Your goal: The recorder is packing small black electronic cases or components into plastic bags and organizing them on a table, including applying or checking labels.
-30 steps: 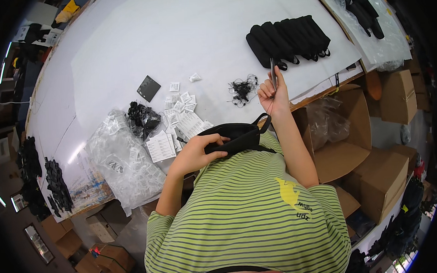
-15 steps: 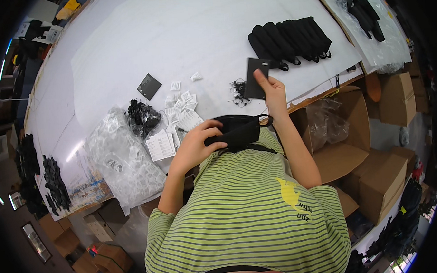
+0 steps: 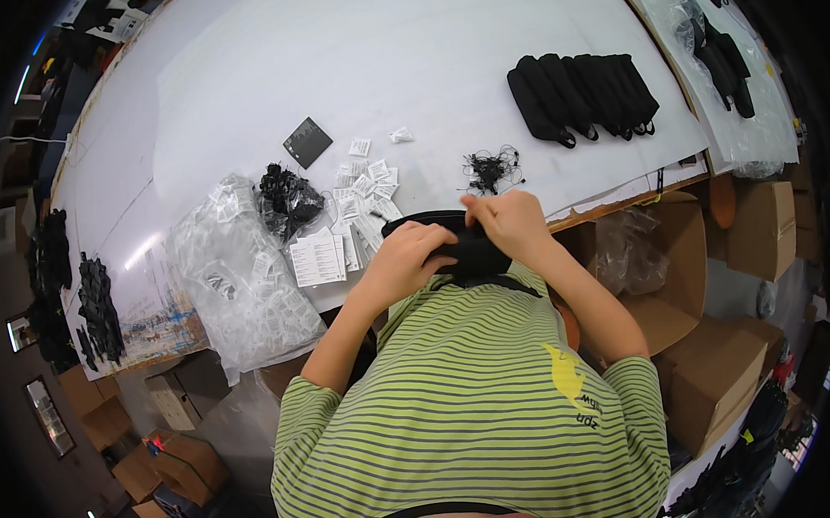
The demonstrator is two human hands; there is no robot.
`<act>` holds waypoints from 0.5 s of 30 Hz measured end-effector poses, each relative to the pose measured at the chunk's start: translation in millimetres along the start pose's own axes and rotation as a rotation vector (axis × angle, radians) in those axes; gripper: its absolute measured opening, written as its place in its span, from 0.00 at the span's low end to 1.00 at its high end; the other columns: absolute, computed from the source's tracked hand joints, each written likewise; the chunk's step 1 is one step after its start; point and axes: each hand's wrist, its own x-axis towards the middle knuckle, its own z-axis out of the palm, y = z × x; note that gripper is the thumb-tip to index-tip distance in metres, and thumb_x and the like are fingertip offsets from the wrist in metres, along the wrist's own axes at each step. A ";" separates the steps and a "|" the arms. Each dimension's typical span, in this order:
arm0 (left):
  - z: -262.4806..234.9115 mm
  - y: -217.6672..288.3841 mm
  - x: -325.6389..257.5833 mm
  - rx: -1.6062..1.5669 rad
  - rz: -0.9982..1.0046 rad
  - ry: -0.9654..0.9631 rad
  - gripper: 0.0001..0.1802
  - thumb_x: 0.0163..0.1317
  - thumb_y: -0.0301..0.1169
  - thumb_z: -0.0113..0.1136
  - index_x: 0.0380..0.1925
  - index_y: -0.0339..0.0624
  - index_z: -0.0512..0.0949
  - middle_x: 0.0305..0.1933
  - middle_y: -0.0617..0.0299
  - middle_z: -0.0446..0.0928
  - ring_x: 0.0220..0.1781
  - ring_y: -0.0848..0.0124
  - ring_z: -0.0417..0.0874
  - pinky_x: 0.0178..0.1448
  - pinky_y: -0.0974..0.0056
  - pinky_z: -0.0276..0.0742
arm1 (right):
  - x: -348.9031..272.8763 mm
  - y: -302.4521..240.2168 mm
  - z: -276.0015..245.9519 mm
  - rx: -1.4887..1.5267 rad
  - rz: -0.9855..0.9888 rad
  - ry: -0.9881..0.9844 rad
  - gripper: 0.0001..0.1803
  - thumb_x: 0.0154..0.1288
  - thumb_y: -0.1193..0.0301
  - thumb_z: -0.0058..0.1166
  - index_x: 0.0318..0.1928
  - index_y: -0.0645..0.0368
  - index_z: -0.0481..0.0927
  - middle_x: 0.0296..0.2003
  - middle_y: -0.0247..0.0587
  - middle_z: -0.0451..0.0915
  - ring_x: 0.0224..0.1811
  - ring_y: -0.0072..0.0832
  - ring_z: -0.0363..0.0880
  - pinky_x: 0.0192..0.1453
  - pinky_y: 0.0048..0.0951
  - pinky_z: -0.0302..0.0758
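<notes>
1. Spreading wide, the white table (image 3: 406, 46) carries a row of black pouches (image 3: 582, 94) at the far right.
2. Holding a black pouch (image 3: 461, 248) at the table's near edge, the left hand (image 3: 406, 259) grips it.
3. The right hand (image 3: 511, 222), half a second ago lifting a dark card, now presses onto the pouch, card gone from sight, probably tucked inside.

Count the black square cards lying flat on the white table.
1. A single black square card lies on the white table, beyond the small white packets. Others may be hidden under the hands or inside the pouch.
</notes>
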 end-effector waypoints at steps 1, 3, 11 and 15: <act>-1.2 2.3 0.3 -0.002 -0.002 0.002 0.13 0.49 0.29 0.65 0.35 0.42 0.75 0.33 0.60 0.77 0.39 0.61 0.77 0.46 0.62 0.70 | 4.5 5.3 -3.4 0.058 0.100 0.037 0.23 0.63 0.51 0.49 0.19 0.52 0.82 0.08 0.38 0.69 0.12 0.35 0.69 0.18 0.31 0.62; -3.0 5.8 0.9 -0.062 -0.185 -0.039 0.14 0.51 0.31 0.63 0.39 0.43 0.76 0.32 0.59 0.77 0.37 0.60 0.77 0.44 0.60 0.71 | 7.8 13.9 -11.3 0.115 0.202 0.072 0.22 0.62 0.52 0.50 0.19 0.53 0.82 0.08 0.38 0.68 0.12 0.35 0.68 0.19 0.31 0.61; -3.9 -53.6 27.8 -0.535 -0.348 -0.296 0.12 0.58 0.36 0.60 0.38 0.42 0.80 0.35 0.59 0.81 0.36 0.69 0.79 0.45 0.68 0.72 | -9.8 9.1 -17.1 -0.184 -0.143 -0.336 0.16 0.51 0.52 0.61 0.30 0.51 0.84 0.16 0.39 0.77 0.22 0.38 0.78 0.31 0.34 0.74; 17.8 -156.5 24.2 0.066 -0.513 0.520 0.13 0.53 0.32 0.63 0.35 0.35 0.77 0.32 0.57 0.78 0.39 0.64 0.77 0.48 0.62 0.72 | -10.3 9.5 -21.4 -0.157 -0.136 -0.316 0.16 0.50 0.53 0.62 0.29 0.53 0.85 0.16 0.39 0.77 0.20 0.37 0.77 0.28 0.32 0.72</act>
